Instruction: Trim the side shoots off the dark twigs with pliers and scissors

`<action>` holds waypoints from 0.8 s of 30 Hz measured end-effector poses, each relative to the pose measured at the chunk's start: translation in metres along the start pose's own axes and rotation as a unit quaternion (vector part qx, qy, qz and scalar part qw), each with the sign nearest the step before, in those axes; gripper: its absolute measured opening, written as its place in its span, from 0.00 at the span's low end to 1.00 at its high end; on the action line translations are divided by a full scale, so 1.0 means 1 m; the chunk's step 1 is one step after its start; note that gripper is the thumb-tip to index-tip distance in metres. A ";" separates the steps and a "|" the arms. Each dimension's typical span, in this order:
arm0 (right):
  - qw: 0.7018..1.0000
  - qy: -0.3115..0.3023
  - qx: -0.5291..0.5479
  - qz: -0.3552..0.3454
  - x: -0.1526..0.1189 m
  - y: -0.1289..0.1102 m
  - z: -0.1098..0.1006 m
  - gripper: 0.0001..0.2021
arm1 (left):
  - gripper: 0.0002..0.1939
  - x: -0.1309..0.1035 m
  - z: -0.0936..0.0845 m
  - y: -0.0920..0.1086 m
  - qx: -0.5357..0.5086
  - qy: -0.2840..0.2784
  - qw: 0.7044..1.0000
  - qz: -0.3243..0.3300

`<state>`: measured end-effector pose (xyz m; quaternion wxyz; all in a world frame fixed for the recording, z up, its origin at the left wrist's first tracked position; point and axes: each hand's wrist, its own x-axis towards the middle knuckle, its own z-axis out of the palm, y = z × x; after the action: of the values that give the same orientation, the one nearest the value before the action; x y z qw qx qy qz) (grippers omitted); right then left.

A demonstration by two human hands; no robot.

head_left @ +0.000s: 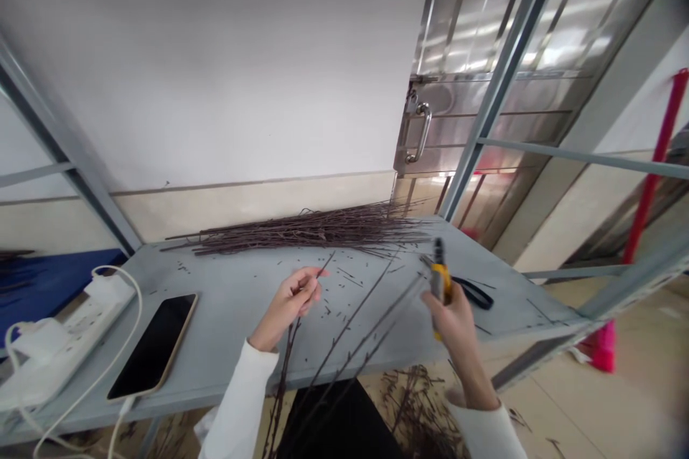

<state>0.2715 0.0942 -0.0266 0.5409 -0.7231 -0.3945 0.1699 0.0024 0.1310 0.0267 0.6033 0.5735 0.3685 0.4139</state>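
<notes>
Dark thin twigs pass through my left hand [293, 301], whose fingers are closed around them above the shelf's front half. Their lower ends hang past the front edge. My right hand [455, 319] is wrapped round a yellow and black cutting tool [440, 280], its dark end pointing up. Between the two hands, several long twigs [349, 323] slant from the shelf down over the edge, partly blurred. A large bundle of dark twigs [312, 229] lies along the back of the grey shelf [226, 330].
A phone [153, 344] with a white cable and a white power strip [64, 351] sit at the left. A black strap [476, 294] lies right of the tool. Small clippings dot the shelf; more litter the floor [420, 401]. Metal uprights [506, 79] flank the shelf.
</notes>
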 end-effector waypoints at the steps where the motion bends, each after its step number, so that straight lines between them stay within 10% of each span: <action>1: 0.995 -0.034 -0.091 -0.012 0.000 0.001 0.005 0.14 | 0.23 0.000 0.000 0.000 0.001 0.002 1.000 0.001; 9: 0.878 -0.221 -0.397 -0.146 -0.002 -0.017 0.048 0.21 | 0.22 0.001 -0.002 -0.003 0.051 0.015 0.999 0.010; 24: 0.930 -0.222 -0.202 -0.210 0.015 0.004 0.072 0.18 | 0.19 0.006 0.015 -0.008 0.151 -0.001 0.988 0.015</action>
<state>0.2342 0.1514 -0.0533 0.3050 -0.6613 -0.6738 0.1253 0.0192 0.1311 0.0198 0.5035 0.6641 0.4175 0.3621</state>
